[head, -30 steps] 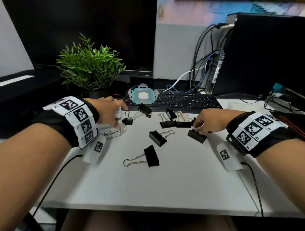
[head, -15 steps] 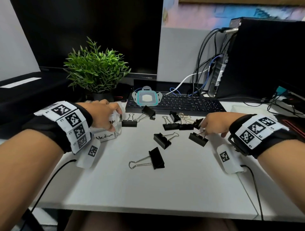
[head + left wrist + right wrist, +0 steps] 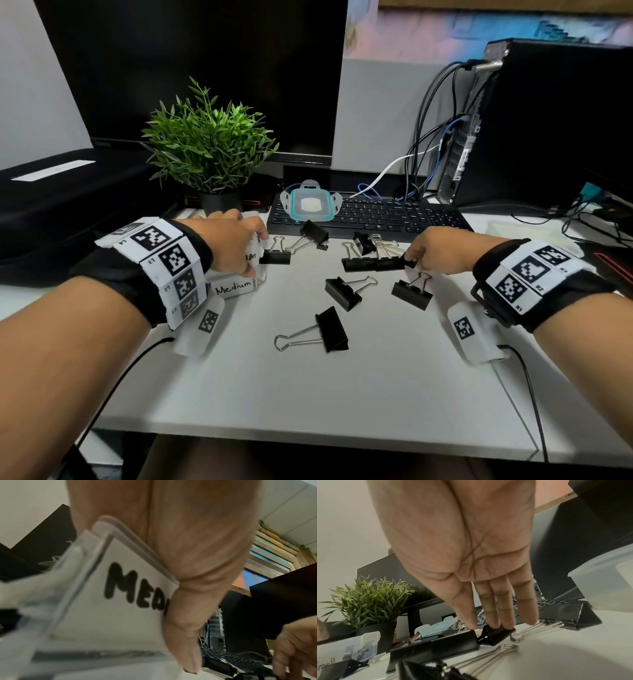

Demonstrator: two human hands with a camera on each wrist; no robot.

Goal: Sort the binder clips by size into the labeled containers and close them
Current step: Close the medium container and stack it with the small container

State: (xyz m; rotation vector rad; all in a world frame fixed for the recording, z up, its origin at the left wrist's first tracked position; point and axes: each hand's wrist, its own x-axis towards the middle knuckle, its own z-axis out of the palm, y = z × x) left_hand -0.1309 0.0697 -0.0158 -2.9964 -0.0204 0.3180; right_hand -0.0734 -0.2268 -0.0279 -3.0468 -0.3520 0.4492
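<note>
Left hand (image 3: 229,240) fingers curled around the "Medium" container (image 3: 236,286), left of the keyboard (image 3: 370,216). Right hand (image 3: 442,250) fingers straight, together, touching a small clip (image 3: 496,635) (other clips (image 3: 329,329) lie loose on the counter (image 3: 308,394)) before the keyboard.

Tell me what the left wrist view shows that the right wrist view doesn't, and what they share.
Only the left wrist view shows the left hand gripping the lid marked "MED", the rest hidden by the thumb. Only the right wrist view shows the right hand's fingertips touching a small binder clip, more clips on the white desk, and a clear container. Both show the keyboard and the plant.
</note>
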